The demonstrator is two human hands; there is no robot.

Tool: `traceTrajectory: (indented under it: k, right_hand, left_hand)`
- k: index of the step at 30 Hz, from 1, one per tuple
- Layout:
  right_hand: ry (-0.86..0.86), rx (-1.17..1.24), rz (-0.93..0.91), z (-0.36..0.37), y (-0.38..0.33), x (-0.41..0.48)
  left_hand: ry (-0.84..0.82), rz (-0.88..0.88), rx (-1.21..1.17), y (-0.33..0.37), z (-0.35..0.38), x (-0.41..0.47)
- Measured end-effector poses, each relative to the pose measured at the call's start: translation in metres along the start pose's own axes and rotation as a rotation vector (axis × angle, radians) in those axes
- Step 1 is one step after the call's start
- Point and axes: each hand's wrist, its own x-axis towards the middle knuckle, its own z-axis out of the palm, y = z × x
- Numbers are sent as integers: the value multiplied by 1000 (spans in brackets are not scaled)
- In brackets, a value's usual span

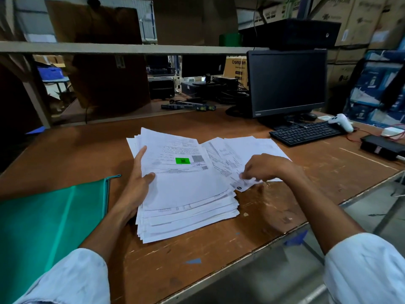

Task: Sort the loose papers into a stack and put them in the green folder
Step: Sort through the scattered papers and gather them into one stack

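Note:
A thick, uneven stack of white printed papers (pixel 186 194) lies in the middle of the brown table; its top sheet carries a green sticker. My left hand (pixel 137 183) grips the stack's left edge, thumb on top and fingers along the side. A few loose papers (pixel 243 148) lie fanned out to the right of the stack. My right hand (pixel 265 167) pinches the near corner of one of these loose sheets, and that corner is blurred. The green folder (pixel 43 227) lies flat at the left, its zipper edge facing the stack, apart from both hands.
A black monitor (pixel 287 84) and keyboard (pixel 306 132) stand at the back right, with a white handheld device (pixel 341 121) and a black box (pixel 383 148) beside them. A shelf (pixel 131 49) runs across the back. The table's front edge (pixel 252 246) slants away on the right.

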Motion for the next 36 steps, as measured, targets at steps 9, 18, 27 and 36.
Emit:
traceTrajectory:
  k: [9, 18, 27, 36]
  right_hand:
    - [260, 71, 377, 28, 79, 62]
    - [90, 288, 345, -9, 74, 46]
    - [193, 513, 278, -5, 66, 38]
    - [495, 161, 96, -6, 52, 35]
  left_hand:
    - [34, -89, 26, -10, -5, 9]
    - [-14, -12, 3, -10, -5, 7]
    - [-22, -34, -40, -10, -7, 3]
    - [-24, -30, -46, -8, -5, 2]
